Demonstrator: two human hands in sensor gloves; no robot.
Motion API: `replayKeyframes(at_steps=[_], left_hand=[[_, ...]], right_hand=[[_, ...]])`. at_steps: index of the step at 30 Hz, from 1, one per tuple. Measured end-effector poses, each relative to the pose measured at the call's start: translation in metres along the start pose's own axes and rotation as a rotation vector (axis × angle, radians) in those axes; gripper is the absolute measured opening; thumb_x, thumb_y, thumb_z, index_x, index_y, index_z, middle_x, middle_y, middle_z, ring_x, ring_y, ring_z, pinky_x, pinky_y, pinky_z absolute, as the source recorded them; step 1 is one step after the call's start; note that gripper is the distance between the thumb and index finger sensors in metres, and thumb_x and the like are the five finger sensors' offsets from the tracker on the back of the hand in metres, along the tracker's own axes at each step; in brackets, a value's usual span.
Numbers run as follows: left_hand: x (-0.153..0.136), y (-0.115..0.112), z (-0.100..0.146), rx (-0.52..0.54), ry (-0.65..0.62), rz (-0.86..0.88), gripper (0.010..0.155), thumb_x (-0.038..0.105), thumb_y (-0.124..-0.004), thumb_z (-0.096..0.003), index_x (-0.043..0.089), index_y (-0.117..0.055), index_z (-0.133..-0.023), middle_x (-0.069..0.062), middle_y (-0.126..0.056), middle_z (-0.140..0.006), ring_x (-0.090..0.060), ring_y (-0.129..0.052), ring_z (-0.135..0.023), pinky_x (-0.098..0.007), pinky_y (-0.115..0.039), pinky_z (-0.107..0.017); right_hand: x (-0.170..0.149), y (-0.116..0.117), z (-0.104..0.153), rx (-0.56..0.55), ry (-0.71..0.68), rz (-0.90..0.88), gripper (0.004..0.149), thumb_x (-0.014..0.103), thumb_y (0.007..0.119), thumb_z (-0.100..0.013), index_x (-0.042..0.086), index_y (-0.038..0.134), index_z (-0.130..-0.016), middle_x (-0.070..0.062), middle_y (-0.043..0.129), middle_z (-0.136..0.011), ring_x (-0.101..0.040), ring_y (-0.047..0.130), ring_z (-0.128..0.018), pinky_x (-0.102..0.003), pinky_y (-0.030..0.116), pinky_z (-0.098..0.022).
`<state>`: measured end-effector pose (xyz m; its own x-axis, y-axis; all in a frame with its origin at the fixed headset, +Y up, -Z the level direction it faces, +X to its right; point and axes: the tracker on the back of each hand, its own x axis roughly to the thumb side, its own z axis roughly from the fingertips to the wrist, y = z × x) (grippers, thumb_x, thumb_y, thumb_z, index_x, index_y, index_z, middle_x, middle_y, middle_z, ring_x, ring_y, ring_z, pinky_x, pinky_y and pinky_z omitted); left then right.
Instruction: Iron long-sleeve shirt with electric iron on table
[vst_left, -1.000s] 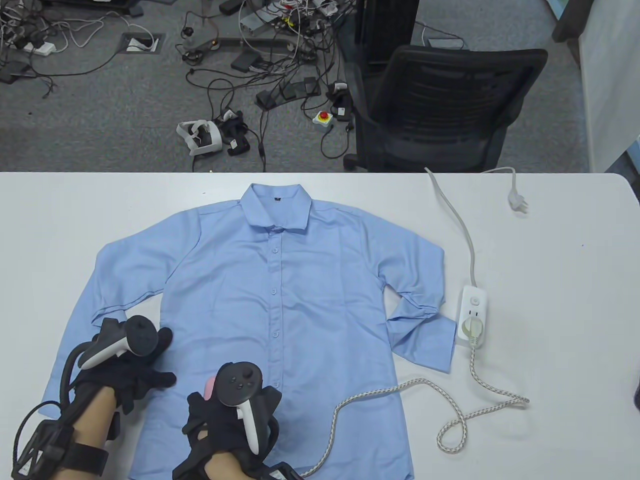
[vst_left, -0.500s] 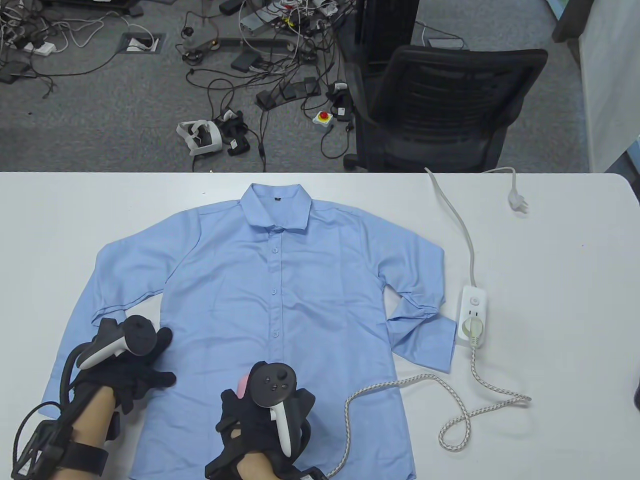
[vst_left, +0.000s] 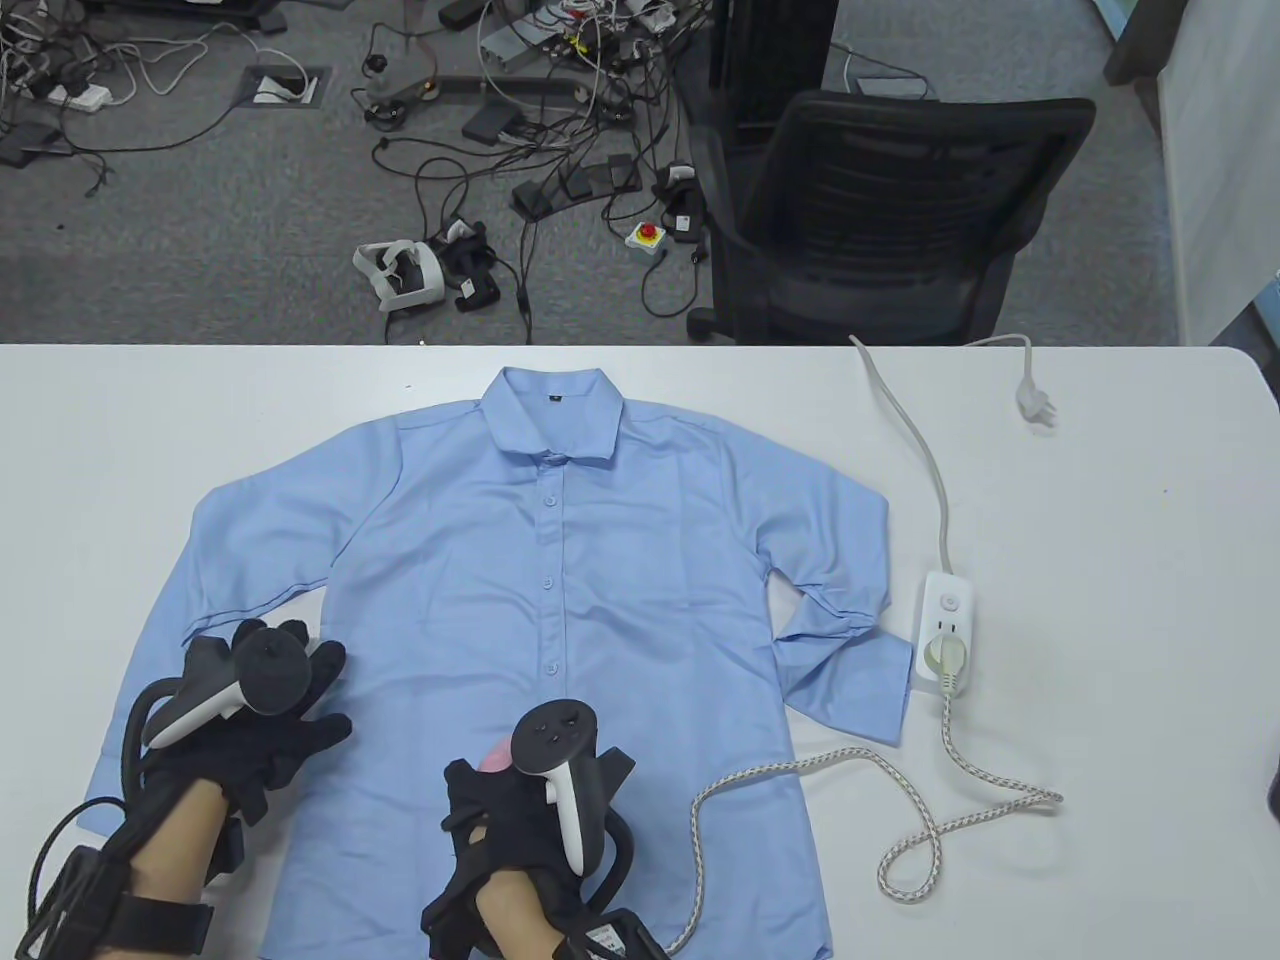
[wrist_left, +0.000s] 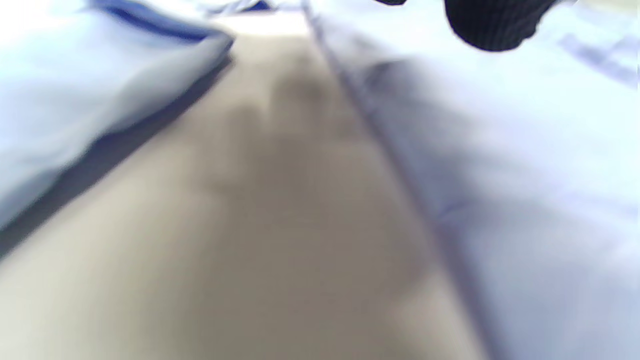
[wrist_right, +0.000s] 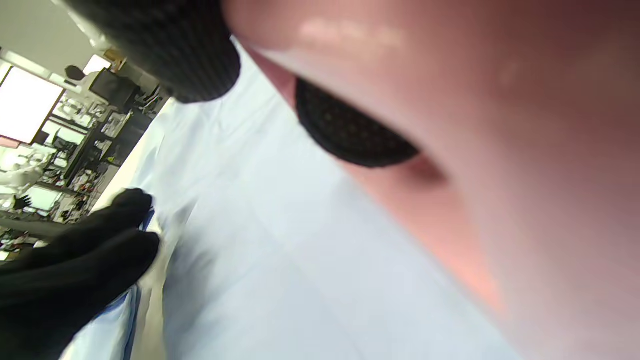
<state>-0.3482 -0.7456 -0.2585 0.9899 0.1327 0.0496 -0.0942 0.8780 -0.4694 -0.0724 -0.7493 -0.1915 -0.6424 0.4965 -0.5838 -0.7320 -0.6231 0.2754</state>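
Left grip (vst_left: 265, 735) spread flat, right grip (vst_left: 530, 800) curled tight

The table view is bright and sharp, with even light from above. The white desk (vst_left: 1100, 600) shows no strong glare, and shadows under the shirt (vst_left: 560, 600) and the cord (vst_left: 800, 775) are soft and short. The left wrist view is heavily blurred; cloth and desk surface melt together, with a dark shadow under the fabric edge. In the right wrist view the near pink object (wrist_right: 500, 150) is out of focus, and a window (wrist_right: 25, 105) at far left is overexposed.
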Motion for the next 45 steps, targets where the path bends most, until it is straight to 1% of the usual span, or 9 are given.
replayKeyframes(at_steps=[5, 11, 20, 25, 27, 31, 36, 40, 45], left_hand=[[0.012, 0.005, 0.008, 0.047, -0.032, -0.036, 0.071, 0.065, -0.062, -0.0513, 0.043, -0.029, -0.110, -0.001, -0.009, -0.123, -0.031, 0.002, -0.108, -0.064, 0.001, -0.068], [0.006, -0.004, 0.002, -0.013, 0.008, -0.037, 0.070, 0.064, -0.060, -0.0518, 0.043, -0.028, -0.110, -0.001, -0.007, -0.123, -0.031, 0.003, -0.107, -0.064, 0.001, -0.068], [0.003, -0.010, -0.002, -0.047, 0.028, -0.039, 0.069, 0.065, -0.059, -0.0520, 0.043, -0.028, -0.110, -0.001, -0.007, -0.123, -0.031, 0.002, -0.107, -0.063, 0.001, -0.068], [0.004, -0.009, -0.002, -0.045, 0.019, -0.039, 0.069, 0.065, -0.059, -0.0521, 0.042, -0.028, -0.110, -0.001, -0.007, -0.123, -0.032, 0.002, -0.107, -0.063, 0.001, -0.068], [0.003, -0.009, -0.002, -0.035, 0.006, -0.024, 0.069, 0.065, -0.059, -0.0521, 0.043, -0.028, -0.110, -0.001, -0.008, -0.123, -0.032, 0.002, -0.108, -0.064, 0.000, -0.068], [-0.007, -0.016, -0.009, -0.078, 0.029, 0.021, 0.069, 0.064, -0.059, -0.0522, 0.042, -0.029, -0.110, -0.002, -0.008, -0.123, -0.032, 0.001, -0.108, -0.064, 0.000, -0.068], [-0.006, -0.017, -0.009, -0.071, 0.035, 0.007, 0.069, 0.064, -0.059, -0.0523, 0.042, -0.029, -0.110, -0.002, -0.008, -0.123, -0.032, 0.001, -0.108, -0.064, 0.000, -0.068], [0.010, -0.021, -0.008, -0.086, 0.001, -0.036, 0.069, 0.064, -0.059, -0.0524, 0.042, -0.028, -0.110, -0.002, -0.008, -0.123, -0.032, 0.000, -0.108, -0.064, -0.001, -0.069], [0.024, -0.024, -0.009, -0.100, -0.036, -0.063, 0.069, 0.064, -0.059, -0.0520, 0.043, -0.028, -0.110, -0.001, -0.008, -0.123, -0.032, 0.000, -0.108, -0.064, -0.001, -0.069]], right_hand=[[0.003, -0.005, -0.005, 0.038, 0.039, 0.041, 0.077, 0.066, 0.077, -0.037, 0.008, 0.048, -0.080, 0.004, 0.075, -0.060, -0.006, 0.100, -0.033, -0.034, 0.096, -0.027], [0.009, -0.009, -0.003, -0.004, 0.041, 0.112, 0.072, 0.067, 0.076, -0.035, 0.011, 0.054, -0.076, 0.003, 0.077, -0.059, -0.010, 0.101, -0.033, -0.036, 0.095, -0.028], [0.021, -0.006, 0.005, -0.002, 0.014, 0.434, 0.071, 0.071, 0.073, -0.035, 0.010, 0.069, -0.071, 0.001, 0.085, -0.053, -0.013, 0.105, -0.032, -0.040, 0.094, -0.031], [0.019, -0.002, 0.006, 0.061, -0.047, 0.281, 0.059, 0.062, 0.080, -0.035, 0.012, 0.072, -0.064, 0.004, 0.088, -0.045, -0.010, 0.105, -0.023, -0.036, 0.096, -0.025], [0.016, -0.015, 0.012, 0.053, -0.070, 0.198, 0.052, 0.061, 0.081, -0.035, 0.016, 0.072, -0.060, 0.007, 0.088, -0.044, -0.010, 0.106, -0.027, -0.038, 0.096, -0.028], [0.008, -0.070, 0.030, 0.049, -0.175, -0.026, 0.045, 0.056, 0.086, -0.033, 0.019, 0.075, -0.057, 0.006, 0.090, -0.045, -0.017, 0.107, -0.043, -0.047, 0.091, -0.036], [-0.022, -0.173, 0.054, -0.034, -0.267, -0.373, 0.044, 0.052, 0.090, -0.033, 0.022, 0.074, -0.060, 0.004, 0.088, -0.052, -0.023, 0.102, -0.056, -0.051, 0.084, -0.045], [-0.076, -0.256, 0.059, -0.292, -0.280, -0.578, 0.044, 0.051, 0.090, -0.033, 0.023, 0.072, -0.062, 0.004, 0.086, -0.056, -0.023, 0.100, -0.062, -0.050, 0.082, -0.048], [-0.142, -0.328, 0.060, -0.596, -0.315, -0.756, 0.044, 0.047, 0.091, -0.033, 0.026, 0.070, -0.066, 0.005, 0.084, -0.062, -0.025, 0.094, -0.071, -0.051, 0.075, -0.055]])
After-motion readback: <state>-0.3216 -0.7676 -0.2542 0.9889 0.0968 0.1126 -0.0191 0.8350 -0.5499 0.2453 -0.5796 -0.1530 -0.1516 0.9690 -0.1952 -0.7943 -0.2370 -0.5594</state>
